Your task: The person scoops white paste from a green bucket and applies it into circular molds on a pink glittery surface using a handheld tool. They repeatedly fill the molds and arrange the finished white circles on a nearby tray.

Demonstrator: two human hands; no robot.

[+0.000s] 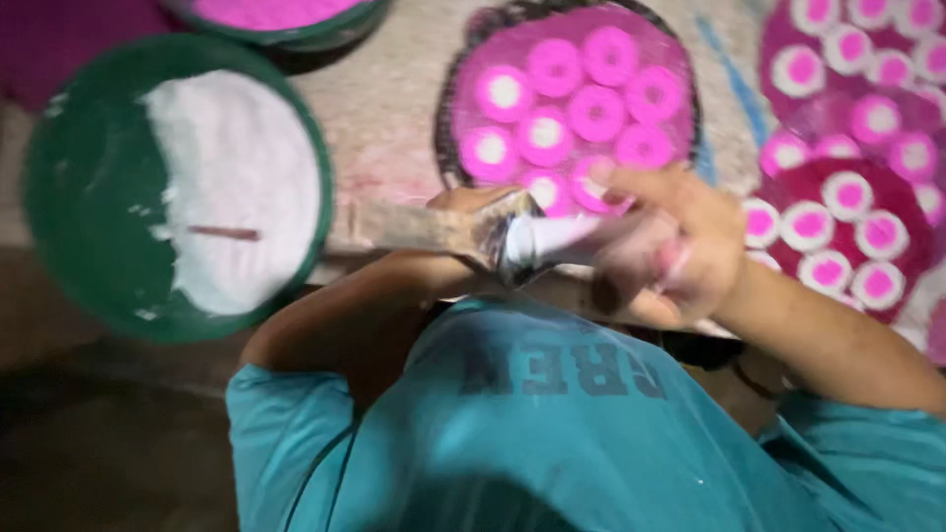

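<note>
A wide paintbrush (512, 236) with a pale wooden handle, a metal band and white bristles lies level in front of my chest. My left hand (463, 202) is mostly hidden behind it and grips it near the metal band. My right hand (680, 246) is closed around the white bristle end, blurred by motion. Just beyond the hands sits a round dark tray (445, 118) filled with several small pink discs (596, 110) that have pale centres.
A large green bowl (69, 187) of white paint holds a thin stick (225, 232) at the left. A second green bowl (325, 30) with pink paint is at the top. More pink-and-white discs (847, 197) on dark pink trays lie at the right.
</note>
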